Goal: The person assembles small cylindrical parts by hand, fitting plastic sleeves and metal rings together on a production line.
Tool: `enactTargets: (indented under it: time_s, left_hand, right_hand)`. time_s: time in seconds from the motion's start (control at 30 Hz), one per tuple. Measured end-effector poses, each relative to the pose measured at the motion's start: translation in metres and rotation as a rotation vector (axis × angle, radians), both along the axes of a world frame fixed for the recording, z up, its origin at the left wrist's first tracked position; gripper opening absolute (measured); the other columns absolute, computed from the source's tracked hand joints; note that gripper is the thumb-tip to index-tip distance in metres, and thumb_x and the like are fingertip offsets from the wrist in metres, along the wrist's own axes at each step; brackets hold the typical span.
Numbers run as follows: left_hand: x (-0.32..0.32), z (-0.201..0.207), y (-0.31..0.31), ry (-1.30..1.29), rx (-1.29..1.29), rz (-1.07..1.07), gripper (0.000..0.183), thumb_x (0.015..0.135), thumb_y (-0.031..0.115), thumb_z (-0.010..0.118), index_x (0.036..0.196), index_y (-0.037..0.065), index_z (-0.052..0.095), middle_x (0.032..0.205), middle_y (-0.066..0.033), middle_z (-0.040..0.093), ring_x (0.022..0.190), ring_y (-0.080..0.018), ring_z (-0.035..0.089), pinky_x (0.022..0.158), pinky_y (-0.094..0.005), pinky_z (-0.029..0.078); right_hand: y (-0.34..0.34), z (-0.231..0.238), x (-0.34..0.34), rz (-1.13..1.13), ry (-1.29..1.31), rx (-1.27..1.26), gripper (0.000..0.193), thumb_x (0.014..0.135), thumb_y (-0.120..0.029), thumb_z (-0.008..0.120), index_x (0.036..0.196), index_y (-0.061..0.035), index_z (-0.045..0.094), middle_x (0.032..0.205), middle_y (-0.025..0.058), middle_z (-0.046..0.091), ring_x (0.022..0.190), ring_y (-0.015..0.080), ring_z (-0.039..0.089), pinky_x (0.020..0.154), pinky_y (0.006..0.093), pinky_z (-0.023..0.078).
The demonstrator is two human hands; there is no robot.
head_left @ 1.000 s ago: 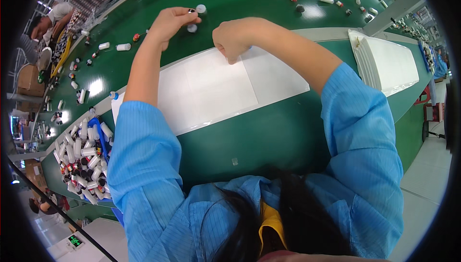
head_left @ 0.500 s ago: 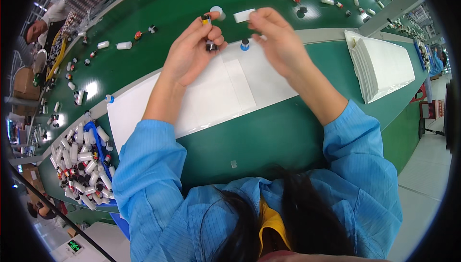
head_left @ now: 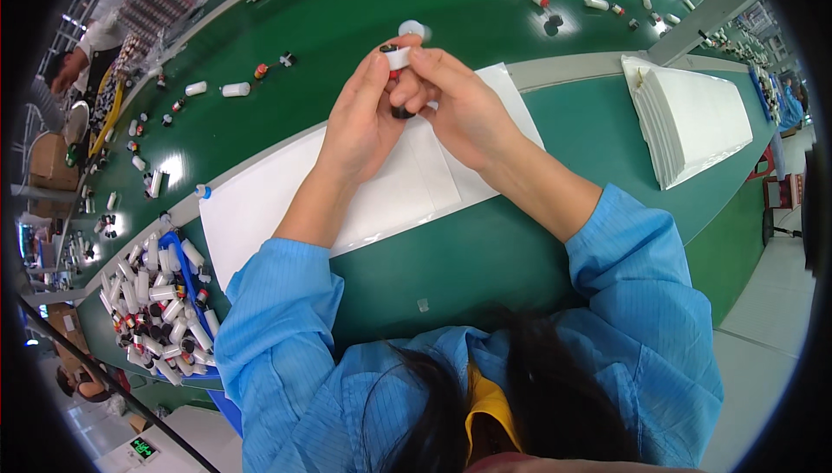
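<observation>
Both hands meet above the far edge of white sheets (head_left: pixel 407 180). My left hand (head_left: pixel 362 126) is closed around a small cylinder (head_left: pixel 401 113) with a black end and a bit of red; fingers cover most of it. My right hand (head_left: pixel 472 122) pinches a short white strip (head_left: pixel 398 58), which lies against the cylinder's upper part. Whether the strip is stuck down cannot be told. Just beyond the fingertips is a pale round disc (head_left: pixel 412 30).
A blue tray (head_left: pixel 186 265) heaped with white tubes and small dark cylinders stands at left. Stacked white packs (head_left: pixel 693 118) lie at right. More tubes (head_left: pixel 236 90) are scattered over the green surface beyond. A small blue-and-white piece (head_left: pixel 203 191) sits by the sheets' left corner.
My right hand has moved left with the white strip, bringing it from beside my left hand onto the cylinder. The left hand has turned and shifted slightly right, still holding the cylinder.
</observation>
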State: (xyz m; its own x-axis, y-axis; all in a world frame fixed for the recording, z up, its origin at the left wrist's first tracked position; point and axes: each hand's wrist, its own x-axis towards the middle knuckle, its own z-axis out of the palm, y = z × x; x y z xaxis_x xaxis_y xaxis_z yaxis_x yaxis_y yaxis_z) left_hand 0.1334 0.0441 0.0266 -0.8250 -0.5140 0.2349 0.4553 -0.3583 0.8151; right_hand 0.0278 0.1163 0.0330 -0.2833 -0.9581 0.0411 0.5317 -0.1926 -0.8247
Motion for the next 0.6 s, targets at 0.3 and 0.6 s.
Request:
enactTargets:
  time_s: [0.3,0.6]
  left_hand:
    - [0.005,0.015,0.001,-0.285,-0.012,-0.189,0.054,0.095,0.043,0.017,0.097,0.001,0.051,0.075,-0.0104,0.059,0.076,-0.0215,0.054,0.076,-0.0319,0.043]
    - [0.036,-0.004,-0.139,-1.364,-1.472,0.844,0.039,0.085,0.038,0.045,0.1,0.005,0.06,0.075,-0.0131,0.064,0.074,-0.0287,0.062,0.071,-0.0393,0.049]
  right_hand:
    - [0.001,0.011,-0.02,0.066,0.212,-0.005,0.045,0.077,-0.018,0.066,0.109,0.0056,0.045,0.095,0.0142,0.058,0.077,0.018,0.061,0.069,0.0263,0.047]
    - [-0.053,0.016,-0.126,-0.442,1.73,0.42,0.043,0.066,-0.025,0.071,0.103,-0.0101,0.056,0.088,0.0078,0.065,0.082,0.0227,0.062,0.076,0.0325,0.048]
